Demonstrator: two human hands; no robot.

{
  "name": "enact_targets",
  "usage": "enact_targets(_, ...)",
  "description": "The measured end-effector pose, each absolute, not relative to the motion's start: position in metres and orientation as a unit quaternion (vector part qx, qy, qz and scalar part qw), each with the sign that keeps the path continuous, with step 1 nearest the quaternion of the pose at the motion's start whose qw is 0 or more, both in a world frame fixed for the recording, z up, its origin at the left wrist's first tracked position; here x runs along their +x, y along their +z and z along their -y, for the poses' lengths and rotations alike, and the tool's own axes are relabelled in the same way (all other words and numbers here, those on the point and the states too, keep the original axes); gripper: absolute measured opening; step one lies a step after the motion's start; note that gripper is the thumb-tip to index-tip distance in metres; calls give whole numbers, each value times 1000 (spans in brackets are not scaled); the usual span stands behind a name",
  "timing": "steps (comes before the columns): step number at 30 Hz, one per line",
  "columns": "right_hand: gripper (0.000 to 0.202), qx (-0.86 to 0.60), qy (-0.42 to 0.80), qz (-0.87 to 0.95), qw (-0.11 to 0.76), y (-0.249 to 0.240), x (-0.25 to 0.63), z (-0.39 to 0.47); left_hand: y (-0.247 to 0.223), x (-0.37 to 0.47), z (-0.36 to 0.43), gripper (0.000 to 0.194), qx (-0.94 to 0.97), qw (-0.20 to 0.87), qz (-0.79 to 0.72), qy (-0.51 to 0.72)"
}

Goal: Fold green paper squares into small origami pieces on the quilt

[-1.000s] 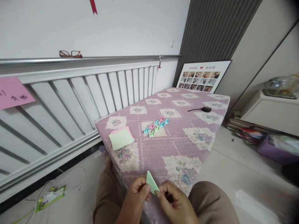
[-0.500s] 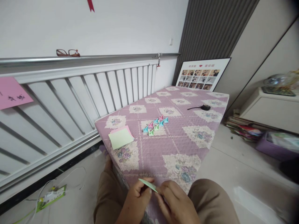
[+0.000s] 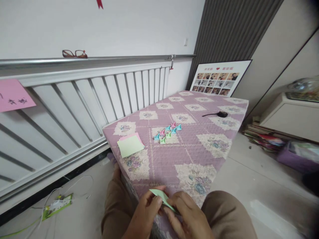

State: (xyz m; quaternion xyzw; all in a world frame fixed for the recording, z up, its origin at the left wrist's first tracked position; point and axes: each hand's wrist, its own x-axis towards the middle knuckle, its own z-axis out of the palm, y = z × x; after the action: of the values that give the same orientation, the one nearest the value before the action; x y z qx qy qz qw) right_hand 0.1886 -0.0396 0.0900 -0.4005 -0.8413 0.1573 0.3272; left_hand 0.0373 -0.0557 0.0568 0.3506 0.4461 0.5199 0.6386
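Observation:
A folded piece of light green paper is held between my two hands at the near edge of the table. My left hand pinches its left part, the thumb on top. The fingers of my right hand close on its right end. Farther up the cloth lies a small group of folded paper pieces in blue, pink and green. To their left rests a stack of square paper sheets, light green on top with pink showing beneath.
A purple floral cloth covers the table. On its far right lies a black object with a thin tail. A white radiator runs along the left side, glasses above it. My knees flank the table's near end.
The green paper has turned in my hands and shows more of its face. The whole view has shifted slightly; the things on the table lie as before.

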Motion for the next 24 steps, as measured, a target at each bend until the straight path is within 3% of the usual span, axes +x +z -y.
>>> enact_targets(9, 18, -445, 343, 759, 329, 87, 187, 37, 63, 35, 56, 40, 409, 596, -508, 468)
enact_targets(24, 10, -477, 428, 683, 350, 87, 183, 35, 60, 33, 53, 43, 479, 579, -492, 440)
